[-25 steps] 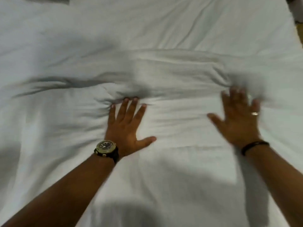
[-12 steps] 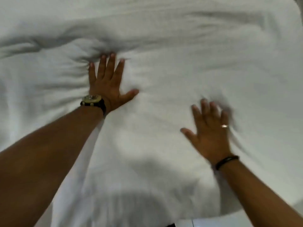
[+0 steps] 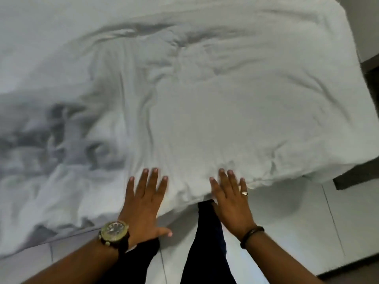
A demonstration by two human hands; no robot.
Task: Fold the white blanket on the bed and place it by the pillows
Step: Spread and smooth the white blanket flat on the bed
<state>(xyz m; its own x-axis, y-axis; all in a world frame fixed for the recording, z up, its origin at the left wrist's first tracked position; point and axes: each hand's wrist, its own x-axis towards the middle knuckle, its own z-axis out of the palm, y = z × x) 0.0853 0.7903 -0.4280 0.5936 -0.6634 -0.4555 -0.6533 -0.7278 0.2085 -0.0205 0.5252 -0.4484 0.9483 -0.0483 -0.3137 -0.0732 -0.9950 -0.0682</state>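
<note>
Reaching forward over the near edge of a bed, a person spreads both hands flat, palms down, fingers splayed and grasping nothing. The left hand (image 3: 143,203), with a chunky gold-toned wristwatch (image 3: 113,232) on a dark strap, lies with its fingertips on the hem of the white blanket (image 3: 225,119), its thumb pointing out over the floor. The right hand (image 3: 231,199), wearing a ring (image 3: 244,193) and a dark wristband (image 3: 252,235), rests just beside it at the same rumpled edge, fingertips touching the fabric. The blanket covers the bed from this edge to the far side, smoother on the right half and bunched into deep creases and shadowed folds on the left, where it droops toward the floor. Pale floor tiles (image 3: 297,232) show below the hem, and the person's dark trouser legs (image 3: 207,242) stand between the two forearms. A dark bed frame corner (image 3: 348,179) shows at right.
</note>
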